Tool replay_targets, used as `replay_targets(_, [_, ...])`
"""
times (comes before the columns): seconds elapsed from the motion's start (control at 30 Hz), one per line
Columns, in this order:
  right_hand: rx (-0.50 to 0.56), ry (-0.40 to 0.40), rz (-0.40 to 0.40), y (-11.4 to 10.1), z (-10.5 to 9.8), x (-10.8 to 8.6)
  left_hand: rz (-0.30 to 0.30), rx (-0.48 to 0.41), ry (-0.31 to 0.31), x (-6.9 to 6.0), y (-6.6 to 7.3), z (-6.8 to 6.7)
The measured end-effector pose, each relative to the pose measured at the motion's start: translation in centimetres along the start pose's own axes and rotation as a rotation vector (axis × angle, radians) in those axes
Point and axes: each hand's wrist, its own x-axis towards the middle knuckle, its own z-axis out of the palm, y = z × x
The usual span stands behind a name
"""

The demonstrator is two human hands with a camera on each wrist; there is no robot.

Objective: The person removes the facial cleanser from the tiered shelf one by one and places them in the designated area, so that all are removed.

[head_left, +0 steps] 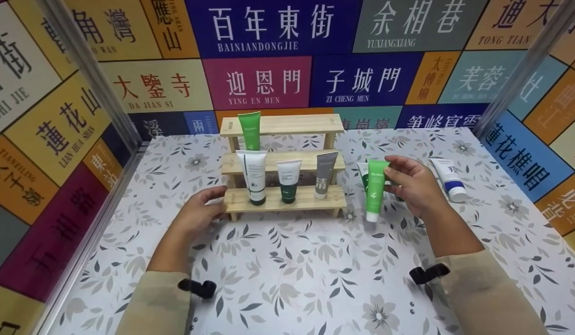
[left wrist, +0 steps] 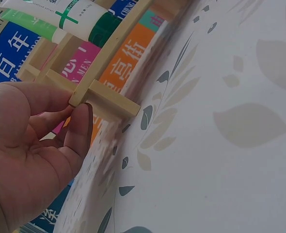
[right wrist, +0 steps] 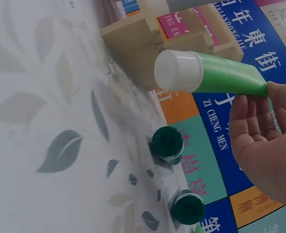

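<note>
My right hand (head_left: 415, 186) pinches the top end of a green squeeze tube (head_left: 375, 184) between thumb and fingers, its white cap (right wrist: 174, 70) pointing down. The tube is held right of a three-tier wooden display rack (head_left: 301, 124). At the rack's left end, my left hand (head_left: 199, 211) pinches the corner of the lowest board (left wrist: 102, 68) between thumb and forefinger. On that board stand a white tube (head_left: 253, 174), a white-and-green tube (head_left: 289, 179) and a grey tube (head_left: 325, 174), caps down. Another green tube (head_left: 251, 130) stands on the middle tier.
Behind the held tube are tubes with dark green caps (right wrist: 167, 141), partly hidden. A white tube with a blue band (head_left: 448, 179) lies farther right on the floral-patterned table (head_left: 287, 274). Panels with Chinese lettering (head_left: 273, 28) enclose the back and sides.
</note>
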Motion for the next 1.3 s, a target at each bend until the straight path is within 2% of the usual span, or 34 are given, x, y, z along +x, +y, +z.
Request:
replay_targets(0.2, [-0.002,-0.046,0.071,1.6,-0.4,-0.1,-0.021,-0.004,-0.002,0.0,0.0,0.0])
replay_targets(0.43, [-0.074,-0.060,0.140,3.2,-0.7,0.0,0.029,0.014,0.002,-0.1,-0.2,0.1])
replay_targets(0.53, [-0.097,-0.061,0.165,3.6,-0.9,0.0,0.022,0.025,0.003,-0.1,-0.2,0.0])
replay_targets(0.77, [-0.200,-0.063,0.227,4.0,-0.9,0.2,-0.009,0.012,0.000,0.0,0.0,0.0])
replay_targets(1.07, [-0.296,-0.056,0.271,4.3,-0.5,0.5,-0.004,0.002,0.005,-0.1,0.0,-0.1])
replay_targets(1.2, [-0.326,-0.049,0.284,4.4,-0.6,0.5,0.016,0.008,0.002,-0.1,-0.1,0.0])
replay_targets(1.3, [-0.341,-0.052,0.287,4.5,-0.7,0.4,0.053,-0.001,-0.012,-0.1,-0.1,0.1])
